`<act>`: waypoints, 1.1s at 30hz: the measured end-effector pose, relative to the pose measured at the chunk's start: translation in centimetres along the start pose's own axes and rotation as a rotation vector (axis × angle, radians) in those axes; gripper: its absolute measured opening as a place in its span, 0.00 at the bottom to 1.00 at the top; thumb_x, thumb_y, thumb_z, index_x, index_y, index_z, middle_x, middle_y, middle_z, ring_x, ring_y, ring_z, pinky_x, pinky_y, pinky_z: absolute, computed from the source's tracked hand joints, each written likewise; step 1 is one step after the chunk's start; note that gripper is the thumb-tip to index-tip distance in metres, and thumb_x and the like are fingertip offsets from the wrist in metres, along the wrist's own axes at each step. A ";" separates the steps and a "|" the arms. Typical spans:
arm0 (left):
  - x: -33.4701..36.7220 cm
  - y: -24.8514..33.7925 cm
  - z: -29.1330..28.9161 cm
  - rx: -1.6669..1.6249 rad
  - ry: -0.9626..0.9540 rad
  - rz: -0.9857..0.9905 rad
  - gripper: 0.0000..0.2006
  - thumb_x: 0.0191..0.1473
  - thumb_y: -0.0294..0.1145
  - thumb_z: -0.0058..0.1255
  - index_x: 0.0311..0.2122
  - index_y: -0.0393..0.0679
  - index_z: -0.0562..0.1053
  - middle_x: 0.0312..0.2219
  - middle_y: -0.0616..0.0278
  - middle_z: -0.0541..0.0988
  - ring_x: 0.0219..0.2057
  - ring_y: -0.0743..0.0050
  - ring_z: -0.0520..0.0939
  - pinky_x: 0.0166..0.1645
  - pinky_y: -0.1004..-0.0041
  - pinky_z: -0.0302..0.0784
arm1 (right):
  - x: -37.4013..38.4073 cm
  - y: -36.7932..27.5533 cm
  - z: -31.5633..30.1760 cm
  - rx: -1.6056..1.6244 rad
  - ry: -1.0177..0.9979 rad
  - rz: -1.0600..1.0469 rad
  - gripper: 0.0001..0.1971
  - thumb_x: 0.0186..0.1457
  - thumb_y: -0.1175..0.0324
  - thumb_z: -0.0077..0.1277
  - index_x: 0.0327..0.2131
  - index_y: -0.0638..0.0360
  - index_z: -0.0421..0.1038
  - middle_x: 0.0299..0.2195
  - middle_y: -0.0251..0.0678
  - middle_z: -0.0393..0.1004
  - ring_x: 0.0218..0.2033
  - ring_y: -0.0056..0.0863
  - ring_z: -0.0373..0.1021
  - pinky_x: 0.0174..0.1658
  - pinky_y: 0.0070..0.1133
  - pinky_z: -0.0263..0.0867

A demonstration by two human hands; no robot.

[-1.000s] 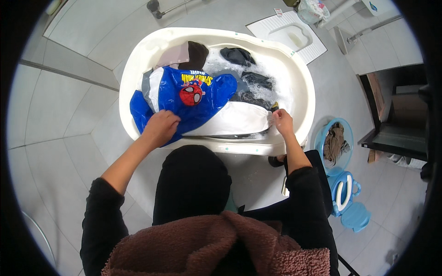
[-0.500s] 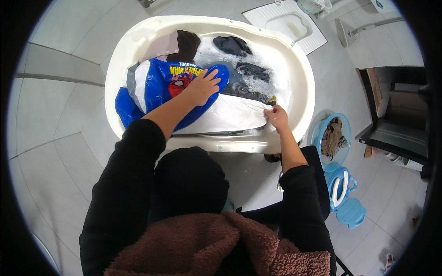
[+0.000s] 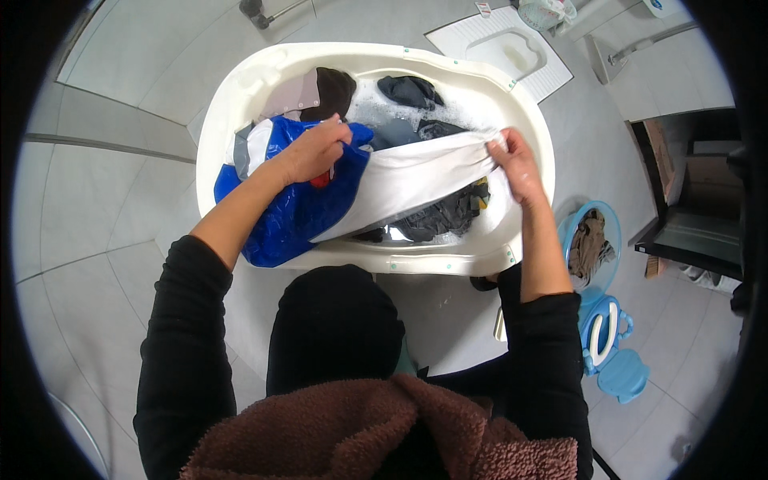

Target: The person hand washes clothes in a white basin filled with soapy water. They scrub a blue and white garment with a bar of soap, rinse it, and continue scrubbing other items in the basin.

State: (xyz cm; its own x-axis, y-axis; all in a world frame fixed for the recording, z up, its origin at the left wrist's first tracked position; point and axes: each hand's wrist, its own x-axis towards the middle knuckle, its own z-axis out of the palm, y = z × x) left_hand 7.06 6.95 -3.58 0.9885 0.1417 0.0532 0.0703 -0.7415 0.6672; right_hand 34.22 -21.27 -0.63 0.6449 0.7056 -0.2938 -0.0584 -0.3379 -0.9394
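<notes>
In the head view, we are seeing a glossy blue garment [image 3: 300, 220] draping over the tub's [image 3: 424, 264] smooth, rounded rim, its creased white sleeve [image 3: 424, 170] spanning suds [image 3: 448, 110]. The left hand [image 3: 318, 149] is covering most of a red print [image 3: 321, 182]; what its curled fingers are holding, we cannot tell. The right hand's [image 3: 518, 166] fingers are pinching the cuff. Both forearms are slanting inward.

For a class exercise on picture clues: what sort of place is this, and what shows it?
Most likely a bathroom: a white squat toilet sits at floor level, the grey floor is tiled, and a white tub holds clothes in sudsy water.
</notes>
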 end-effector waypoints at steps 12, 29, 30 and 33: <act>0.2 -3.2 -4.9 0.328 0.121 0.033 0.09 0.48 0.32 0.61 0.35 0.44 0.76 0.35 0.54 0.75 0.43 0.49 0.75 0.48 0.58 0.72 | -5.1 -19.7 -0.6 -0.354 0.019 -0.617 0.09 0.58 0.67 0.57 0.32 0.53 0.65 0.27 0.20 0.62 0.29 0.12 0.58 0.33 0.13 0.56; -14.7 7.0 -4.9 0.410 -0.199 -0.007 0.22 0.43 0.28 0.64 0.47 0.48 0.74 0.35 0.57 0.77 0.41 0.54 0.79 0.45 0.64 0.76 | -1.5 1.2 -0.3 -0.823 0.203 -0.910 0.08 0.45 0.86 0.47 0.27 0.59 0.67 0.34 0.41 0.75 0.39 0.44 0.69 0.45 0.33 0.65; -15.2 7.4 -2.4 0.391 -0.430 -0.154 0.22 0.47 0.27 0.62 0.51 0.48 0.74 0.40 0.55 0.79 0.45 0.54 0.79 0.50 0.64 0.76 | -2.0 4.4 -0.4 -0.879 0.151 -0.798 0.07 0.46 0.84 0.47 0.26 0.58 0.67 0.34 0.43 0.75 0.40 0.45 0.68 0.45 0.33 0.65; -15.0 7.1 1.3 0.351 -0.826 -0.443 0.19 0.56 0.32 0.55 0.54 0.47 0.72 0.39 0.51 0.80 0.43 0.53 0.81 0.50 0.63 0.77 | -3.8 12.7 -0.8 -0.991 0.032 -0.184 0.05 0.49 0.80 0.49 0.29 0.58 0.71 0.34 0.45 0.76 0.39 0.48 0.70 0.44 0.33 0.67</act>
State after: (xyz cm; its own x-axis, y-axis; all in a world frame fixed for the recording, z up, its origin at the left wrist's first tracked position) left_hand -7.14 -1.32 -0.58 0.6371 0.0508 -0.7691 0.3588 -0.9027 0.2376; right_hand 31.60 -28.77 -11.34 0.6010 0.7868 -0.1405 0.6949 -0.6012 -0.3947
